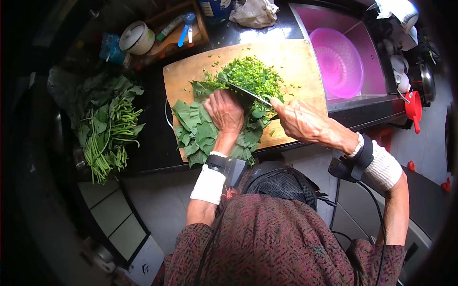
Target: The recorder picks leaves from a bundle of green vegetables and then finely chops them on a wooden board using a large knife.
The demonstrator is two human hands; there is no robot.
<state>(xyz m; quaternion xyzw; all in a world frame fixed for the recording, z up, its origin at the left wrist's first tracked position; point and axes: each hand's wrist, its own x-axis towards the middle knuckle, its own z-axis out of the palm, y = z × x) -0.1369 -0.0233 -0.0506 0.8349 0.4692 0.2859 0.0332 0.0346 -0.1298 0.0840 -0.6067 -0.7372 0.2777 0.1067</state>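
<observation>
My right hand point(300, 119) grips the handle of a kitchen knife point(247, 92), its blade slanting up and to the left. Under my left hand point(226, 109), fingers curled close beside the blade, a bunch of broad green leaves point(200, 125) is pressed against a wooden cutting board point(297, 60). Some of these leaves hang over the board's front edge. Just beyond the knife lies a heap of finely chopped green stems and leaves point(252, 73). The knife's cutting edge is hidden among the greens.
Uncut leafy greens with long stems point(111, 132) lie on the black counter point(150, 143) at the left. A pink plastic basin point(336, 62) sits in the sink point(372, 68) on the right. At the back left are a lidded enamel pot point(137, 37) and a wooden tray point(200, 25). A red dipper point(414, 109) hangs at far right.
</observation>
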